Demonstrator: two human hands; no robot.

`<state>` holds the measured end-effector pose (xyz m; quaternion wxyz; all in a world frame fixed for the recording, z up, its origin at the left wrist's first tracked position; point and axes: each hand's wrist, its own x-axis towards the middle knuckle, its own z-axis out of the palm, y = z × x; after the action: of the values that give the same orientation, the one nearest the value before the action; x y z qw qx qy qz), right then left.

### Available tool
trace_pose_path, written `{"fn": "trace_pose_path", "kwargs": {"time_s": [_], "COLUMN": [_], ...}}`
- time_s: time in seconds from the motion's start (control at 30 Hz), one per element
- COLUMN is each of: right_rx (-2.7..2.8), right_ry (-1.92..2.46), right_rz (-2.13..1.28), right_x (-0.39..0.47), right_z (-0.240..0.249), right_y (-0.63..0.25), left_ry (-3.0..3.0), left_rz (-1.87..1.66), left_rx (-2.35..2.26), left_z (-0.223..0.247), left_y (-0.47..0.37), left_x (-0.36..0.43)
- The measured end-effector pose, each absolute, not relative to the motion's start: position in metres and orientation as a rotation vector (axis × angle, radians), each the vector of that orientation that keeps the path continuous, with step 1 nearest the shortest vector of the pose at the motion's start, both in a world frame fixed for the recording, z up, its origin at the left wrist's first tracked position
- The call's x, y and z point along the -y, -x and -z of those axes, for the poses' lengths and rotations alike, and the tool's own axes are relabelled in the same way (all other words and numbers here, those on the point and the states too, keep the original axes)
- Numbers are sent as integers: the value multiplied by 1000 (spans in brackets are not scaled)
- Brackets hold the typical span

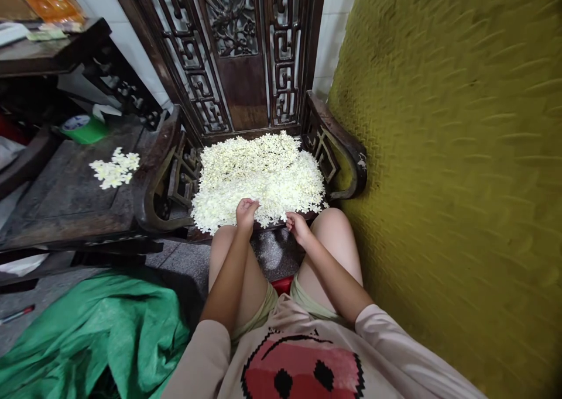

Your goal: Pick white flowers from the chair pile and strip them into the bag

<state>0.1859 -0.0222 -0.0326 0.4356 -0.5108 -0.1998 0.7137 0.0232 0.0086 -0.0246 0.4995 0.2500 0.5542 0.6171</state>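
Note:
A thick heap of small white flowers (pixel 259 171) covers the seat of a carved dark wooden chair (pixel 243 89) in front of me. Over the heap's near edge, my left hand (pixel 246 213) is closed, its thumb and fingers pinched together. My right hand (pixel 298 227) is closed too, fingertips together at the front edge of the flowers and close to my right knee. What either pinch holds is too small to make out against the white petals. A small separate cluster of white flowers (pixel 115 168) lies to the left on a dark wooden surface.
A roll of green tape (pixel 84 129) sits beyond the small cluster. The chair's curved armrests (pixel 351 153) flank the heap. A yellow textured sheet (pixel 456 171) stands along the right side. Crumpled green cloth (pixel 105 323) lies at lower left, near a pen (pixel 17 314).

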Motion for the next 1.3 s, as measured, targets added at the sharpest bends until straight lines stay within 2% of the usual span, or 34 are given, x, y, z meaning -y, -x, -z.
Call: {"fn": "trace_pose_path", "kwargs": {"time_s": [0.47,0.87,1.3], "right_rx": [237,271,93], "right_ry": [968,1051,1070], "right_rz": [-2406,-2179,-2230], "right_x": [29,29,26], "right_z": [22,28,25], "right_y": [-187,-184,-185], "left_ry": [-553,-686,-719], "left_rz": [-1261,-1339,-1346], "left_rx": [-1247,-1349,-1393], "left_z": [25,26,28], "left_y": [-51,-58,-59], "left_x": [53,58,59]}}
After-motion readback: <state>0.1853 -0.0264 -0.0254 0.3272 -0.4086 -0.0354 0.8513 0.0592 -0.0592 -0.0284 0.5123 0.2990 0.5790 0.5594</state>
